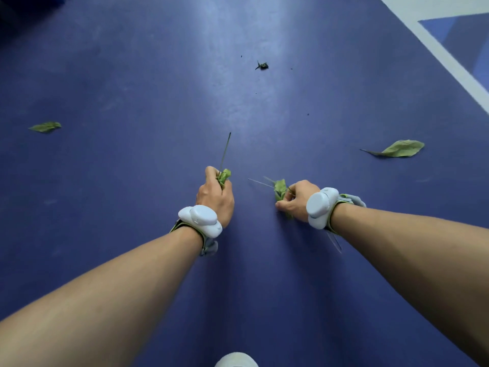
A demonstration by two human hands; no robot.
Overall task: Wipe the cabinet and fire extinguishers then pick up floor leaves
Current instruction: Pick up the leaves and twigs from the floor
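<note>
The smooth dark-blue floor runs ahead of you, with a white painted line cutting across its far right corner. Your left hand is curled tight round a crumpled bunch of green leaves with a thin stem poking forward; your right hand pinches another bunch of green leaves, its stems pointing left.

Take your right hand as the landmark. The large flat green leaf lies well to its right and a little ahead, long axis running left to right, stalk end towards you; that hand is plainly the nearer. The smaller green leaf lies far to the left, beyond your left hand, so it belongs to that side. The dark shrivelled scrap sits straight ahead, well apart from both.
</note>
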